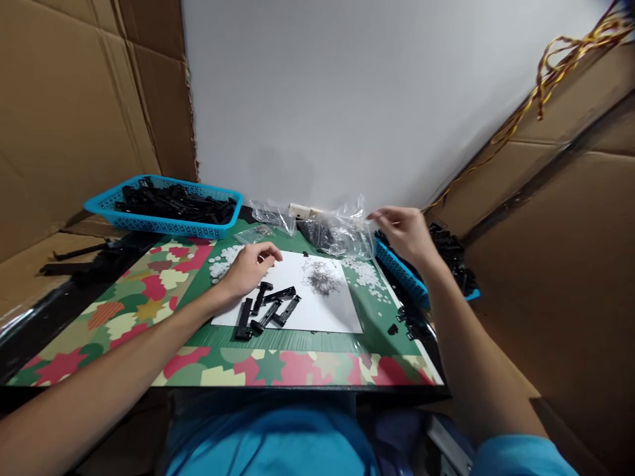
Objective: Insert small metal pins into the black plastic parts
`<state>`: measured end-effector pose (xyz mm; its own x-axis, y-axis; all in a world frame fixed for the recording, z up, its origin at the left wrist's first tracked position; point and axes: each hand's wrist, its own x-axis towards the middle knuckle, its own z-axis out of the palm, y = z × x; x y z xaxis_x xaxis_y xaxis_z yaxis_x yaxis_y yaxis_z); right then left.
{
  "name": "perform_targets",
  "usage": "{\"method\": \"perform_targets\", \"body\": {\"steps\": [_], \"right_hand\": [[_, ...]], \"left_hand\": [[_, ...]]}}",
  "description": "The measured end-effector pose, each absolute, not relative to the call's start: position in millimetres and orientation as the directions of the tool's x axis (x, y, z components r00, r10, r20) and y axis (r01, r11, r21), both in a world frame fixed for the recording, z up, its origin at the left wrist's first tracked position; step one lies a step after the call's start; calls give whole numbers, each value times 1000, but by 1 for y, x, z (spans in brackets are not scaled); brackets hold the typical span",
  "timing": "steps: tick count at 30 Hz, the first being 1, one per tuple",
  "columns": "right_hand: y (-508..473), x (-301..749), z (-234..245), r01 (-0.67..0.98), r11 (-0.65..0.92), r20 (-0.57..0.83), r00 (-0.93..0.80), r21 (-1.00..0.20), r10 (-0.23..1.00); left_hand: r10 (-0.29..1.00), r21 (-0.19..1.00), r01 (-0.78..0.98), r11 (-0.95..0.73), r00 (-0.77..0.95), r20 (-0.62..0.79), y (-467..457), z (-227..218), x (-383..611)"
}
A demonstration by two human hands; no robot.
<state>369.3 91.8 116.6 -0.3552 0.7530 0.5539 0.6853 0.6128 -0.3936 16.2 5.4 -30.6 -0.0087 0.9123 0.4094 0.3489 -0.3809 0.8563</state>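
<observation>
The sheet of white paper (pixel 337 311) lies in the middle of the table (pixel 139 297), which has a camouflage-pattern cover. The left hand (pixel 251 268) rests on the far left corner of this paper with its fingers curled down. I cannot tell if its grip holds something small. Just in front of it, on the near left part of the paper, lie several long black plastic bars (pixel 268 307), some crossing each other. They look light and stiff, with smooth sides, so I think it is best to take one by its long edges near the middle.

On the far right part of the paper is a small heap of thin grey metal pieces (pixel 321 276). Small white round pieces (pixel 223 261) lie just beyond the left corner.

The right hand (pixel 407 231) is beyond the right edge of the paper, and its fingertips reach the crumpled clear plastic bag (pixel 342 231). I cannot tell whether its grip is closed on the film. The bag seems soft and slippery. Under this hand stands a blue plastic basket (pixel 397 271) with black parts. Another turquoise mesh basket (pixel 173 228) stands far left of the paper.
</observation>
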Motion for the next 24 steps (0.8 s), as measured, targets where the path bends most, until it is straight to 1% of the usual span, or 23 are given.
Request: {"method": "perform_targets", "body": {"steps": [1, 3, 4, 6, 8, 9, 12, 14, 15, 18, 21, 24], "right_hand": [[83, 348, 106, 643, 643, 443, -474, -416, 760], [68, 306, 79, 556, 689, 244, -668, -464, 703], [63, 288, 64, 527, 697, 185, -717, -487, 672], [57, 256, 38, 488, 689, 121, -763, -536, 634], [57, 236, 18, 466, 671, 107, -772, -576, 627], [58, 229, 11, 453, 667, 108, -775, -592, 622], [67, 220, 3, 404, 672, 125, -795, -620, 594], [75, 216, 2, 402, 679, 151, -785, -614, 601], [78, 214, 2, 418, 676, 170, -763, -607, 624], [85, 203, 0, 516, 618, 216, -638, -593, 739], [85, 191, -3, 599, 535, 168, -559, -595, 812], [81, 185, -7, 602, 522, 126, -575, -604, 808]], "left_hand": [[914, 856, 354, -376, -10, 405, 5, -30, 16], [917, 864, 347, -365, -24, 397, 6, -30, 15], [918, 872, 333, -359, -42, 394, 8, -30, 14], [920, 898, 283, -336, -106, 377, 12, -31, 9], [903, 926, 228, -302, -243, 354, 17, -31, 2], [893, 932, 206, -297, -285, 348, 19, -31, -1], [870, 935, 204, -290, -351, 347, 24, -30, -8], [868, 931, 237, -277, -354, 348, 25, -29, -9], [870, 929, 250, -273, -348, 349, 25, -29, -9], [877, 927, 258, -272, -329, 349, 25, -32, -8], [882, 927, 257, -273, -319, 348, 26, -36, -10], [881, 920, 274, -281, -307, 361, 27, -38, -12]]}}
